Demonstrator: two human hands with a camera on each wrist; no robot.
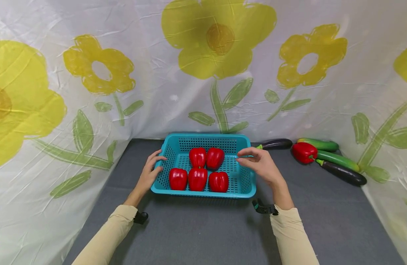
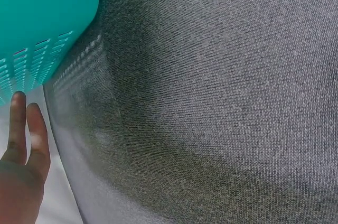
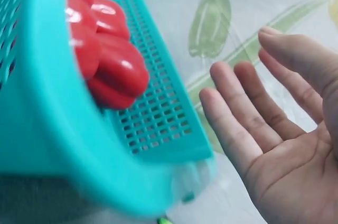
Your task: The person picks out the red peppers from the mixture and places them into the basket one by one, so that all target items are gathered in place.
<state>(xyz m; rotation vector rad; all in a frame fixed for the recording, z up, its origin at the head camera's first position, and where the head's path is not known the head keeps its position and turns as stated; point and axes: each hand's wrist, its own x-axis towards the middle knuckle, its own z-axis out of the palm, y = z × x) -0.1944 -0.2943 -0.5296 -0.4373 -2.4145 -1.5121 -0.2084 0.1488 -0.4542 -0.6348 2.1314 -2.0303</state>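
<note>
A turquoise plastic basket (image 1: 203, 195) with slotted walls stands on the grey cloth, several red bell peppers (image 1: 197, 179) inside it. At the basket's left end is my left hand (image 1: 149, 172), its fingertips right at the rim. Two of its fingers (image 2: 17, 123) reach up beside the slotted wall in the left wrist view. My right hand (image 1: 261, 164) is raised over the right end of the basket and holds nothing. Its palm and loosely spread fingers (image 3: 232, 123) show in the right wrist view, to the side of the turquoise rim.
To the right lie another red bell pepper (image 1: 304, 153), two green zucchini (image 1: 337, 161) and two dark eggplants (image 1: 344, 173), one of the eggplants just behind my right hand. A white curtain (image 1: 150, 88) with yellow flowers borders the dark grey table (image 1: 203, 235) at the back and sides.
</note>
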